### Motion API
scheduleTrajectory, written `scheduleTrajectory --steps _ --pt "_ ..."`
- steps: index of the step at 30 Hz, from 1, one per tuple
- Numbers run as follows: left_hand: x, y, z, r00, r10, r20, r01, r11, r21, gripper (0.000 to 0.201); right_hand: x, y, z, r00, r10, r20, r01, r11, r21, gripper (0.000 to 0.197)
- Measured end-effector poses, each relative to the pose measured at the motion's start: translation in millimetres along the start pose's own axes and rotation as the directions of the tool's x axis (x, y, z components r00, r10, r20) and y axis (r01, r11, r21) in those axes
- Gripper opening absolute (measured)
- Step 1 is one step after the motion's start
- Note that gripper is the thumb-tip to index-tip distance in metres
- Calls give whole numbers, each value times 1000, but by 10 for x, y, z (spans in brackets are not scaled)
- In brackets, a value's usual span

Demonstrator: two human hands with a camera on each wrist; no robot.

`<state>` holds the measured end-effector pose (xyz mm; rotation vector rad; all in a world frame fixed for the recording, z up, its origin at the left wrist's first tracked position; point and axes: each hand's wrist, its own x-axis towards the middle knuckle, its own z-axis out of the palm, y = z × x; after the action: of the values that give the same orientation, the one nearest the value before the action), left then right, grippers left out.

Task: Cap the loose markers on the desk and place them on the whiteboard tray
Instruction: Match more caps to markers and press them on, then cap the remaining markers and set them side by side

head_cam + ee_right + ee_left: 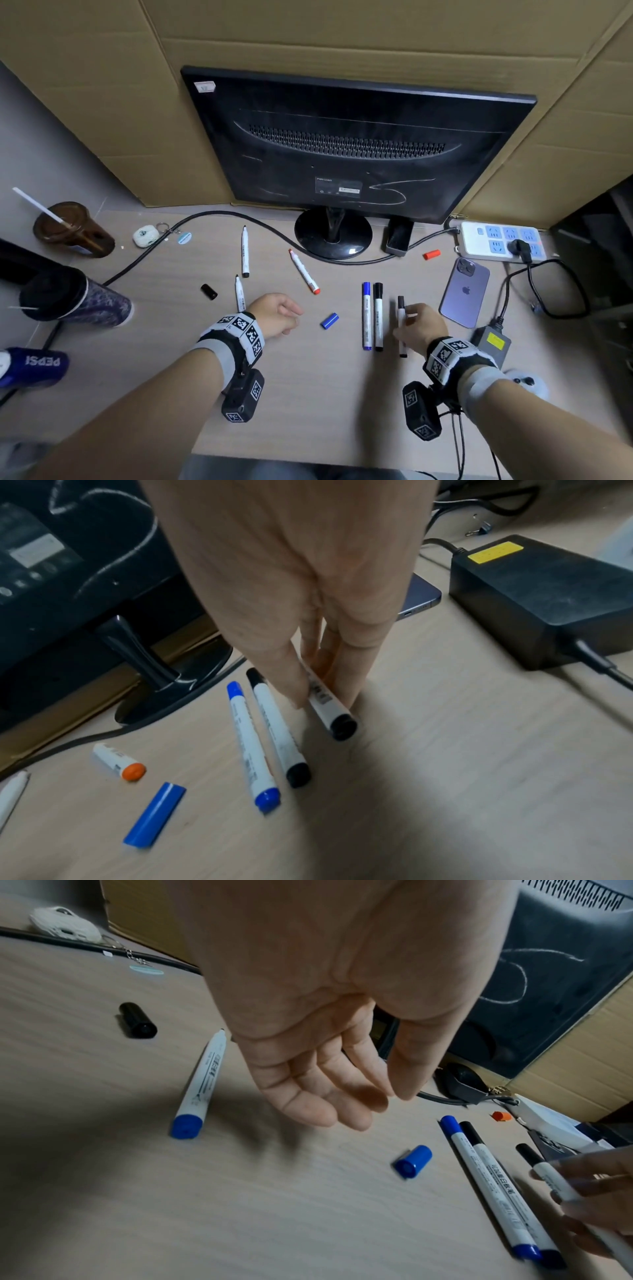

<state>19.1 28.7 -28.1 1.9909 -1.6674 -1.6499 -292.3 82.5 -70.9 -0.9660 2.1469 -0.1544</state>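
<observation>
Markers scattered over bench (308, 394), some capped, some not; no whiteboard tray in any view.

L→R, head view, clock dirs taken from bench centre:
- Black cap (209, 291) loose at ~10 o'clock, well apart from any pen it could fit.
- Uncapped blue-ended marker (239, 294) just beside L wrist; a black-ended one (245, 251) at ~11.
- L hand (274, 318) hovers over bench, fingers relaxed and slightly curled, holds nothing. Risk: it could brush the marker by the wrist and roll it.
- Red marker (303, 271) at ~12, nib bare; its red cap (431, 254) lies far off at ~2 near power strip (501, 241). Risk: nib dries or marks the bench if dragged.
- Blue cap (329, 321) between the hands, round, prob. rolls if nudged.
- Capped blue marker (366, 315) and capped black marker (378, 315) lie side by side, touching or nearly so.
- R hand (419, 330) pinches third black marker (401, 325) mid-barrel w/ thumb + fingertips, low over bench. Risk: setting it down could knock the neighbouring pair.
- Phone (464, 292) at ~3, close to R hand; sweep of arm could catch it.

Judgement: mismatching cap colours likely, since caps lie away from their pens.
</observation>
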Motion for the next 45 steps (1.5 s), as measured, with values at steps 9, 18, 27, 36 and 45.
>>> scheduleTrajectory --steps 9,18,27,36,45 --pt "135 -39 40 999 2 -51 -2 1000 2 22 72 -74 -29 999 7 -41 -3 993 115 28" --pt "126 -277 -665 939 -99 -329 131 988 78 40 -7 -1214 225 965 -259 -30 261 956 135 12" --pt "196 -794 -1275 830 -291 -475 346 938 29 36 -106 -2364 1111 885 -439 158 446 895 -14 18" --pt "385 -966 -1347 805 -394 -444 409 910 -64 46 92 -2847 1528 908 -389 155 405 909 -96 32" --pt "522 -1078 -1447 857 -391 -336 386 919 -83 22 105 -2899 1562 930 -310 197 341 927 -155 18"
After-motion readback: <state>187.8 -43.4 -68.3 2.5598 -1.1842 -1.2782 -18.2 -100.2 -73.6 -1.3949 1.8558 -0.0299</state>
